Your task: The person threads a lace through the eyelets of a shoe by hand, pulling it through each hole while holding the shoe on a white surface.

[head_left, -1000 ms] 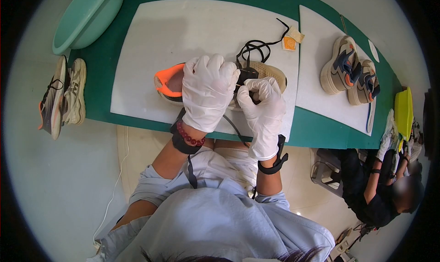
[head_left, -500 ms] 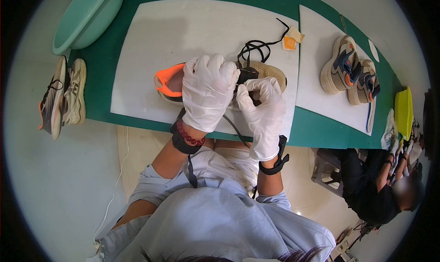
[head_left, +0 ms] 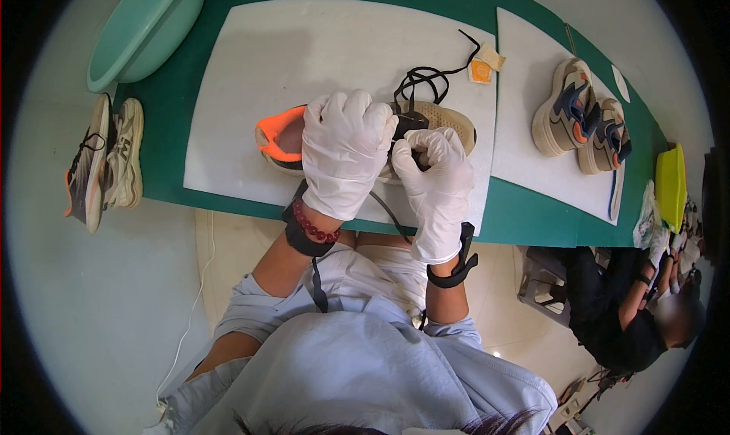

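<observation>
A sneaker (head_left: pixel 449 121) with a bright orange collar and beige mesh toe lies on the white mat, its toe to the right. Both my hands are in white gloves. My left hand (head_left: pixel 346 142) is closed over the middle of the shoe; its fingertips and whatever they grip are hidden. Beside it, my right hand (head_left: pixel 437 176) has thumb and forefinger pinched at the lacing, apparently on the shoelace. A black shoelace (head_left: pixel 426 76) lies looped on the mat beyond the shoe. Another dark lace length (head_left: pixel 389 213) hangs below the hands, over the table edge.
The white mat (head_left: pixel 258 55) lies on a green table (head_left: pixel 532 207). A green basin (head_left: pixel 144 36) and another pair of sneakers (head_left: pixel 106 157) are at left. Small packets (head_left: pixel 480 71) lie near the lace. More sneakers (head_left: pixel 582 119) stand at right. Another person (head_left: pixel 616 306) sits beyond a yellow container (head_left: pixel 670 188).
My right hand has shifted very slightly, its pinched fingers still at the lacing. My left hand and the shoe look unmoved. The other person's arms have moved a little.
</observation>
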The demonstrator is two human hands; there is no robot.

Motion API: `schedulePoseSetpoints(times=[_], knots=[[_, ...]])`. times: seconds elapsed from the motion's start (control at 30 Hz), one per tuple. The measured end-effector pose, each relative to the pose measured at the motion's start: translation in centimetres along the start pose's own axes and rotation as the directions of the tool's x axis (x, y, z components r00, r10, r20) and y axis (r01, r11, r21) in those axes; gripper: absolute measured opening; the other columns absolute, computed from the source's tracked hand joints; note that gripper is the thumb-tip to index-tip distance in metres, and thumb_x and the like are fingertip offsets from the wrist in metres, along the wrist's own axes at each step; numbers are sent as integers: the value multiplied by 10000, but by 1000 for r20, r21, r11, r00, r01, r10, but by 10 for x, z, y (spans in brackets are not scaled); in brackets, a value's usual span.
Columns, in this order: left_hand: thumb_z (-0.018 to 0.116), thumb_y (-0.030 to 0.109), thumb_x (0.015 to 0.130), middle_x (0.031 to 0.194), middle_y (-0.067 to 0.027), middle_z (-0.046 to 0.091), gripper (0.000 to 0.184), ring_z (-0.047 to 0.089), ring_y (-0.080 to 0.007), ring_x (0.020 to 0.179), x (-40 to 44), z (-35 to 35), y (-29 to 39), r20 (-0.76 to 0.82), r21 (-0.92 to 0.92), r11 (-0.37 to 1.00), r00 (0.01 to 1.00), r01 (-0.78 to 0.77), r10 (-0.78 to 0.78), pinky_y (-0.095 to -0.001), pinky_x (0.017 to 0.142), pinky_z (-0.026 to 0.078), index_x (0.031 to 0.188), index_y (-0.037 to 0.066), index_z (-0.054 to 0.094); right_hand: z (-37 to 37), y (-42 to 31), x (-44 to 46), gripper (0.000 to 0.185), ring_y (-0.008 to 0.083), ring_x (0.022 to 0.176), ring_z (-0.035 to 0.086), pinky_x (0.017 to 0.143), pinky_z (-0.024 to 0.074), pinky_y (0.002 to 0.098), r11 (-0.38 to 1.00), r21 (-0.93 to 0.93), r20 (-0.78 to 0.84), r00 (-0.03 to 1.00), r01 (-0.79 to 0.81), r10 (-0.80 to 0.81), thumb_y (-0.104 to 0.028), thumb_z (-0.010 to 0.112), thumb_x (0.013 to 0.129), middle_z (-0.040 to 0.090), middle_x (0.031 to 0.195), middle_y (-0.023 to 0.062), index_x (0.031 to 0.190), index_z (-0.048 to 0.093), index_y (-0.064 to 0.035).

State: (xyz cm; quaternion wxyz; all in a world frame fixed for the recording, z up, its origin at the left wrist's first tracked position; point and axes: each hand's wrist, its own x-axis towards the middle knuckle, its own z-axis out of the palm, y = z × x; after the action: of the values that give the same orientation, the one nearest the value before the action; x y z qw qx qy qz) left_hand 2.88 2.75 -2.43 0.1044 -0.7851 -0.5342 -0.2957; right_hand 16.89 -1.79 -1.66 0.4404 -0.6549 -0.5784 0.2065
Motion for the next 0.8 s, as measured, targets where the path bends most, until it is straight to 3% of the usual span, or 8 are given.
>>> schedulePoseSetpoints(times=[0.13, 0.23, 0.43, 0.63, 0.8], knots=[[803, 292, 904, 921, -12, 565, 200, 594, -234, 923, -1, 1, 0, 5, 6, 1000, 1000, -5, 5, -428, 962, 440, 964, 188, 643, -1, 0, 0, 116, 247, 698, 655, 649, 524, 362, 1000, 2, 5, 1000, 18, -18, -148, 808, 859, 643, 817, 87, 889, 739, -59], [835, 266, 876, 865, -2, 591, 160, 586, -251, 879, 2, -1, 1, -26, -19, 1000, 1000, 7, -8, -431, 871, 466, 961, 182, 728, -2, 2, -1, 120, 252, 687, 648, 644, 521, 370, 999, -16, 8, 999, 44, -44, -141, 809, 856, 634, 812, 89, 881, 726, -57], [837, 263, 876, 872, -3, 598, 159, 589, -255, 880, 2, -2, 1, -24, -22, 1000, 1000, 16, -17, -431, 869, 466, 963, 181, 732, -3, 2, -3, 123, 248, 686, 647, 634, 519, 370, 999, 21, 15, 999, 43, -44, -100, 808, 843, 620, 803, 96, 880, 701, -50], [834, 266, 881, 872, -5, 597, 158, 588, -259, 883, 2, -3, 1, -20, -53, 998, 1000, 15, -16, -430, 875, 463, 968, 180, 734, 0, 6, -3, 169, 236, 709, 654, 654, 533, 359, 995, 77, -20, 998, 58, -57, -147, 848, 867, 644, 857, 96, 924, 722, -49], [829, 267, 884, 876, -4, 600, 157, 587, -257, 890, 2, -2, 0, -34, -41, 999, 999, 7, -9, -430, 887, 463, 971, 179, 732, -3, -1, 1, 192, 222, 725, 661, 678, 541, 345, 999, -33, 3, 999, 35, -35, -170, 851, 881, 659, 884, 90, 1000, 760, -51]])
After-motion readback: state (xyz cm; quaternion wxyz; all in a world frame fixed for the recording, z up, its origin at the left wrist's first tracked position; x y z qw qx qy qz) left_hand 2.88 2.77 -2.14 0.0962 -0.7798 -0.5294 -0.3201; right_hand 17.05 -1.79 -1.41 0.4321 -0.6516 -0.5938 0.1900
